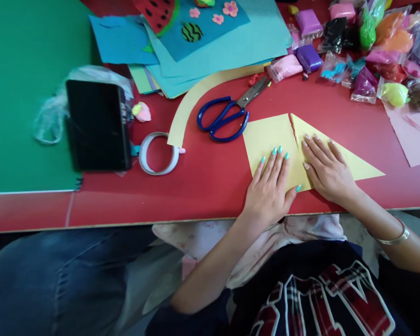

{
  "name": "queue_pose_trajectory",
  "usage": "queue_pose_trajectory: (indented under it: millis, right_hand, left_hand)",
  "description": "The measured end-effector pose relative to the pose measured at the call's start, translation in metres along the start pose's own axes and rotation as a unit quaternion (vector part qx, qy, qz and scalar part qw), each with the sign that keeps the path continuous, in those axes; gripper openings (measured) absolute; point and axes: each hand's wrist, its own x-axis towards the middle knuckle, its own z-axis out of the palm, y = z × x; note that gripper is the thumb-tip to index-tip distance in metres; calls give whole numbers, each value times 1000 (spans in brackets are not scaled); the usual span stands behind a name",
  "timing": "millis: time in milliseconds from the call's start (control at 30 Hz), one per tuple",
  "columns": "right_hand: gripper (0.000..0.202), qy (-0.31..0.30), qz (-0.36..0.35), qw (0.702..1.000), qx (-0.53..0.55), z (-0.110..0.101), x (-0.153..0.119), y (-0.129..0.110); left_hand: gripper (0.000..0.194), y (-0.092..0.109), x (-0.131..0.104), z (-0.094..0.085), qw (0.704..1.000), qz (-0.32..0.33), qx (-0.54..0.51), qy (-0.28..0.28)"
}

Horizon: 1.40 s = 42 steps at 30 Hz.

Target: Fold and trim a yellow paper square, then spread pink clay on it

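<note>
Two pieces of pale yellow paper lie side by side on the red table, with a ragged torn line between them near the top. My left hand (269,187) rests flat on the squarish yellow piece (266,133), fingers stretched out. On the pointed triangular piece (362,163) my right hand (327,170) lies flat, fingers spread. The lower part of the tear is hidden by my hands, so I cannot tell whether the pieces still join there. Up and left of the paper are blue-handled scissors (227,114), blades partly apart.
A curved yellow paper strip (189,102) reaches down to a roll of tape (158,154). Left of that stands a black device (98,126) beside a green board (28,93). Blue paper sheets (224,56) lie at the back, and bagged coloured clay (394,37) is heaped at back right.
</note>
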Motion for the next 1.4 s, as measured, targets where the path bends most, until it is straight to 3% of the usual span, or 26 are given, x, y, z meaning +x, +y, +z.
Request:
queue_pose_trajectory:
  millis: [167,533,633,767,867,900,967,1033,1133,1200,1300,1400]
  right_hand:
    - [53,-25,26,999,-9,5,-3,-3]
    - [55,3,65,998,-9,3,-15,15]
    - [61,-8,37,999,14,-1,-17,19]
    - [76,-8,-40,997,71,-14,-29,21]
    - [87,-22,-25,999,32,-24,-45,24]
    - [90,-35,-15,999,14,-25,-49,26]
    - [88,-58,-5,998,-6,-26,-57,28]
    - [78,-71,-8,997,-4,-24,-61,30]
    - [69,-69,-6,998,1,-18,-61,28]
    - [63,-59,8,998,4,-16,-61,24]
    - [53,-34,33,998,40,-21,-59,14]
    - [44,-18,108,990,84,-39,-54,5]
  left_hand:
    - [67,1,-1,0,999,-10,-2,-36]
    - [67,-4,-3,4,1000,-16,-16,-18]
    - [68,-5,-5,2,1000,21,-2,-11]
    - [82,4,-28,-13,993,116,-3,-32]
    - [40,16,-62,-28,986,163,-1,-31]
    - [35,20,-74,-31,985,173,-14,-18]
    - [33,27,-94,-32,983,177,-45,-9]
    - [27,31,-104,-30,988,133,-61,-55]
    - [35,30,-97,-29,980,116,-115,-114]
    - [35,28,-81,-33,973,144,-172,-57]
    - [22,28,-50,-39,973,139,-157,98]
    - [21,35,-24,-30,970,165,-97,147]
